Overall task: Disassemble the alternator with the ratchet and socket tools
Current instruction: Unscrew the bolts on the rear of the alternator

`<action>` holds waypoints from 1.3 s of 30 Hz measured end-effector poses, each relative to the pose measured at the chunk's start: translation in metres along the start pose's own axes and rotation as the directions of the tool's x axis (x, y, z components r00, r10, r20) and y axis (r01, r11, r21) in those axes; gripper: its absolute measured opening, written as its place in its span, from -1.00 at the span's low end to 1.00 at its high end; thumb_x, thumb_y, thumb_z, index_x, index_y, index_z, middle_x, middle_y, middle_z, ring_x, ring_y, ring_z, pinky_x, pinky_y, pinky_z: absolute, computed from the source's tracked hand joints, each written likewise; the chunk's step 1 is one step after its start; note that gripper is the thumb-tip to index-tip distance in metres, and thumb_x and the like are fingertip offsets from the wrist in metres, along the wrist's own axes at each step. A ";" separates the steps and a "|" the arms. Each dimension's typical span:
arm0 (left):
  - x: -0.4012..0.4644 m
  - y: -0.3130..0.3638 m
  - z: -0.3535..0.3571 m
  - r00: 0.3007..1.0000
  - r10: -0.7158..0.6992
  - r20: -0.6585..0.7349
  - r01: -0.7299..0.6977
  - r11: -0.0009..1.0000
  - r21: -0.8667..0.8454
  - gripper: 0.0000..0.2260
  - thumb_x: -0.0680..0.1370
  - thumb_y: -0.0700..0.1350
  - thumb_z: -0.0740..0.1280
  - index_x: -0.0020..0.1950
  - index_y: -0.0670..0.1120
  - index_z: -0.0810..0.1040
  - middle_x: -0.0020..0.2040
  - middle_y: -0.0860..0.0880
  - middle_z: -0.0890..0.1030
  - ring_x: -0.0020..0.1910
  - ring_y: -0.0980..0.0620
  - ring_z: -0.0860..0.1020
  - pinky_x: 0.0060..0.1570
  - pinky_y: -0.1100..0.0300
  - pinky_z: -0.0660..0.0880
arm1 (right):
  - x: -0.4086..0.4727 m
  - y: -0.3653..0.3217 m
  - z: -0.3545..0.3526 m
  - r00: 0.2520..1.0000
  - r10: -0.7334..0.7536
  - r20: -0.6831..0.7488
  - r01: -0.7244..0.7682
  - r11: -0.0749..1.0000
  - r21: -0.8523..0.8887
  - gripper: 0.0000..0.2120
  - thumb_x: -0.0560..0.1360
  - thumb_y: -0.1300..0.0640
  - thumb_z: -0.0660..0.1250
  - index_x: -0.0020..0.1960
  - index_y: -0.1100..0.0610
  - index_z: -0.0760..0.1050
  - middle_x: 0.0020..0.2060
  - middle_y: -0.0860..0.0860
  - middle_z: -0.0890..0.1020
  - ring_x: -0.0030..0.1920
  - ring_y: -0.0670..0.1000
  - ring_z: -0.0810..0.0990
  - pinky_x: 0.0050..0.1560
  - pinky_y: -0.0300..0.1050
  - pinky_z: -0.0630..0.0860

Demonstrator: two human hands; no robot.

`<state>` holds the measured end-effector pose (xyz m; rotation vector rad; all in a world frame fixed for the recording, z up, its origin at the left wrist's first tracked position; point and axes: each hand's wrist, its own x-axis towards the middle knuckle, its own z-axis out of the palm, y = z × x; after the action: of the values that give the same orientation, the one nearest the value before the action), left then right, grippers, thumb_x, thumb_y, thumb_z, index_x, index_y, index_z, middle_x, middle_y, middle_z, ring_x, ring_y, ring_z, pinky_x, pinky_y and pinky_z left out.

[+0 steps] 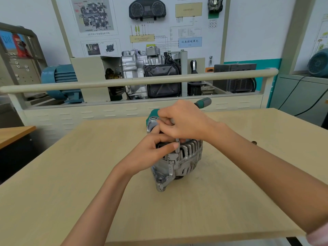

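A worn silver cast-aluminium alternator [177, 162] with slotted cooling vents stands near the middle of a pale wooden tabletop [230, 201], a mounting lug pointing toward the camera. A slim grey metal socket extension [177, 145] stands upright on its top edge, directly under the right hand's fingers and against the left thumb. The left hand [152, 150] curls over the alternator's top, thumb stretched across to the extension, fingers bent around the housing. The right hand [184, 119] sits just above, fingers closed on the ratchet head; the ratchet's green-and-grey handle [203, 102] juts out beyond its knuckles. Just past the fingertips lies a teal object [150, 115], mostly hidden. Beyond the table stands a cutaway gearbox display [150, 75] before a wall diagram board [142, 23].
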<state>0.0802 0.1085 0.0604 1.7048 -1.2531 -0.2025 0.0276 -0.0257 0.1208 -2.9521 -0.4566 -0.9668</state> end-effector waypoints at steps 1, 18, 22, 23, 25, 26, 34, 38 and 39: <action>0.000 -0.001 -0.001 1.000 0.001 0.008 -0.001 1.000 -0.011 -0.85 0.54 -0.16 0.32 0.01 0.03 0.64 0.18 -0.12 0.49 0.18 0.06 0.47 0.13 0.28 0.43 | -0.001 0.001 0.001 1.000 0.001 -0.011 -0.001 1.000 0.022 -0.64 0.44 0.14 0.28 -0.43 0.02 0.19 -0.61 -0.11 0.25 -0.55 -0.15 0.24 -0.46 -0.19 0.15; 0.002 -0.003 0.007 0.994 0.029 -0.108 -0.031 0.999 -0.014 -0.90 0.46 -0.32 0.39 -0.15 -0.16 0.68 0.04 -0.13 0.50 0.01 0.18 0.48 0.03 0.32 0.44 | 0.006 -0.032 0.011 0.863 0.490 -0.124 -0.495 0.767 -0.409 -0.61 0.55 0.13 0.15 -0.43 0.11 0.17 -0.51 -0.02 0.25 -0.54 -0.01 0.17 -0.49 -0.22 0.03; 0.002 -0.003 0.007 0.994 0.024 -0.108 -0.027 0.999 -0.023 -0.83 0.47 -0.26 0.40 -0.16 0.02 0.65 0.00 -0.06 0.54 -0.06 0.22 0.50 -0.09 0.41 0.42 | 0.002 -0.030 0.007 0.917 0.375 -0.132 -0.395 0.822 -0.410 -0.60 0.54 0.07 0.15 -0.43 0.10 0.14 -0.52 -0.02 0.23 -0.54 -0.02 0.17 -0.49 -0.20 0.03; 0.002 -0.004 0.007 0.994 0.022 -0.103 -0.026 0.999 -0.032 -0.82 0.47 -0.25 0.40 -0.16 0.05 0.64 0.01 -0.06 0.54 -0.06 0.22 0.51 -0.09 0.43 0.41 | 0.001 -0.029 0.006 0.929 0.344 -0.134 -0.369 0.839 -0.400 -0.61 0.54 0.06 0.15 -0.42 0.10 0.16 -0.52 -0.02 0.22 -0.53 -0.01 0.17 -0.48 -0.19 0.03; 0.003 -0.006 0.004 0.995 0.029 -0.100 -0.033 0.998 -0.048 -0.82 0.46 -0.24 0.41 -0.14 0.06 0.64 0.04 -0.06 0.53 -0.03 0.23 0.51 -0.05 0.43 0.42 | 0.001 -0.025 0.006 0.951 0.279 -0.132 -0.308 0.883 -0.355 -0.68 0.53 0.04 0.15 -0.36 0.09 0.21 -0.51 -0.03 0.20 -0.48 0.03 0.23 -0.48 -0.17 0.02; 0.003 -0.008 0.003 0.995 0.029 -0.093 -0.035 0.998 -0.060 -0.82 0.45 -0.23 0.42 -0.12 0.06 0.64 0.05 -0.04 0.52 -0.02 0.25 0.51 -0.02 0.42 0.42 | 0.000 -0.023 0.007 0.961 0.243 -0.129 -0.273 0.907 -0.321 -0.70 0.53 0.03 0.15 -0.34 0.08 0.23 -0.51 -0.04 0.20 -0.45 0.05 0.27 -0.48 -0.16 0.02; 0.003 -0.011 0.000 0.999 0.016 -0.044 -0.021 0.990 -0.137 -0.81 0.41 -0.04 0.42 0.00 -0.01 0.66 0.06 -0.17 0.63 0.12 -0.07 0.57 0.13 0.17 0.50 | 0.003 -0.006 0.008 0.991 -0.068 -0.112 0.079 0.992 0.102 -0.67 0.44 0.18 0.28 -0.42 0.07 0.22 -0.60 -0.08 0.26 -0.53 -0.04 0.24 -0.47 -0.14 0.15; 0.003 -0.010 -0.001 1.000 0.007 -0.016 -0.009 0.988 -0.152 -0.87 0.51 -0.10 0.34 -0.03 0.06 0.66 0.02 -0.12 0.66 0.09 -0.09 0.57 0.11 0.16 0.49 | 0.008 -0.001 0.011 0.991 -0.088 -0.100 0.111 0.958 0.265 -0.54 0.45 0.22 0.32 -0.44 -0.02 0.11 -0.59 -0.11 0.21 -0.53 -0.09 0.22 -0.42 -0.15 0.22; 0.002 -0.010 -0.002 1.000 0.002 0.002 -0.002 0.988 -0.152 -0.86 0.52 -0.09 0.32 -0.02 0.03 0.66 0.02 -0.08 0.66 0.10 -0.09 0.56 0.12 0.15 0.48 | 0.009 -0.001 0.011 0.992 -0.093 -0.086 0.113 0.956 0.272 -0.51 0.45 0.23 0.33 -0.44 -0.04 0.09 -0.59 -0.12 0.20 -0.53 -0.11 0.21 -0.42 -0.18 0.21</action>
<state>0.0887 0.1080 0.0541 1.5729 -1.2097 -0.2908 0.0401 -0.0214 0.1170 -2.6580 -0.6878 -0.9293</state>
